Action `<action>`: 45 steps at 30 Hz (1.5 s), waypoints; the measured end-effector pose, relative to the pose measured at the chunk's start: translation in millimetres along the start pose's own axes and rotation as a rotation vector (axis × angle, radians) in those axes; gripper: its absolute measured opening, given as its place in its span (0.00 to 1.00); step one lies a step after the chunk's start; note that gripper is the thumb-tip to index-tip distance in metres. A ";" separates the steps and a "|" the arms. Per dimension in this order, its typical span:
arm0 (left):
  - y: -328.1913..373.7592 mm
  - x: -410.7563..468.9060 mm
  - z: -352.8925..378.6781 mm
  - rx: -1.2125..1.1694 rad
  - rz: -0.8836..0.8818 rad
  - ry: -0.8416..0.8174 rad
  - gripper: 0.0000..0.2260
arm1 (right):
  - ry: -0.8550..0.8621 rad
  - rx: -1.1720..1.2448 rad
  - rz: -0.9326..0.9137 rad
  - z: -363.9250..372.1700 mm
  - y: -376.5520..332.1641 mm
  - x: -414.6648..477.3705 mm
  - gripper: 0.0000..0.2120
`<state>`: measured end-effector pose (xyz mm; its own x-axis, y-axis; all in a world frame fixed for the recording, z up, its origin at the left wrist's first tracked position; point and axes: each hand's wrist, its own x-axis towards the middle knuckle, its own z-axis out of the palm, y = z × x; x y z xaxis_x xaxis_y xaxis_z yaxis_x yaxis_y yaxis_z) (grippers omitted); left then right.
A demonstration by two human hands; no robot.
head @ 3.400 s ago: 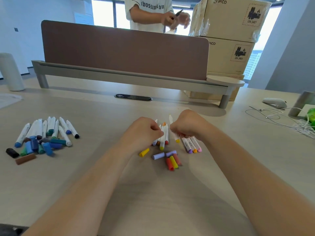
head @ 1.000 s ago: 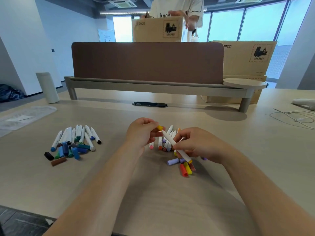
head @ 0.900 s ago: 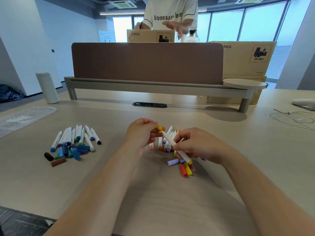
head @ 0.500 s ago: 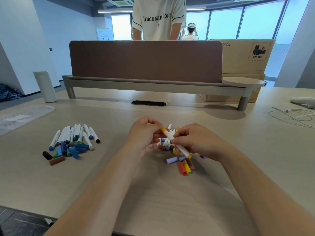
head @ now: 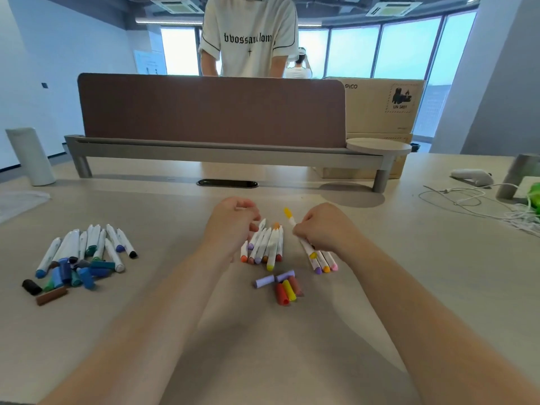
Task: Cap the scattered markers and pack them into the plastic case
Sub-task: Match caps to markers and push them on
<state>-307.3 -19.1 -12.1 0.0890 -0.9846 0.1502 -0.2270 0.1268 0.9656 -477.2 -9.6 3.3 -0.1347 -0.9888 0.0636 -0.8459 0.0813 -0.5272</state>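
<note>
— While the right hand (head: 324, 232) grips the yellow marker (head: 290, 219) by its barrel, cap end raised, which faults apply?

— Two. If the cap is not fully seated, it may detach during packing; press until it stops. If the marker is lowered carelessly, it may strike the row of markers (head: 323, 261) lying under that hand and roll them across the table (head: 409, 287).

— And the left hand (head: 230, 226)?

— Its fingers are loosely curled over the uncapped group (head: 267, 244) and hold nothing visible. A sweep of that wrist may scatter the loose caps (head: 282, 287) lying just nearer the person, causing colour mismatches.

— Where is the plastic case?

— Not confirmed. A translucent flat item (head: 20, 200) at the far left edge may be it; its contents cannot be determined. The cardboard box (head: 382, 109) behind the divider shows no contents. No marker is seen in any container; the blue-green pile (head: 84, 249) lies well apart on the left.
</note>
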 end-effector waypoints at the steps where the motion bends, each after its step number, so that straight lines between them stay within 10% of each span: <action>1: -2.0 -0.6 1.2 0.016 0.010 0.002 0.06 | -0.008 -0.094 0.025 2.4 -0.8 1.7 0.16; 16: -17.6 0.6 -11.3 -0.033 -0.013 -0.057 0.08 | -0.046 -0.413 -0.012 39.6 -31.5 22.1 0.01; 31: -17.7 -0.4 -10.5 0.106 0.075 -0.016 0.09 | -0.192 -0.570 0.004 36.7 -49.1 16.9 0.13; 45: 11.6 -40.0 -3.5 1.057 0.275 -0.618 0.11 | -0.147 -0.097 0.026 -8.6 -8.9 -34.3 0.16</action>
<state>-310.1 22.2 -6.1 -0.4883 -0.8689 -0.0812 -0.8570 0.4598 0.2327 -469.5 24.7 13.0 -0.0863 -0.9933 -0.0774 -0.8900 0.1117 -0.4420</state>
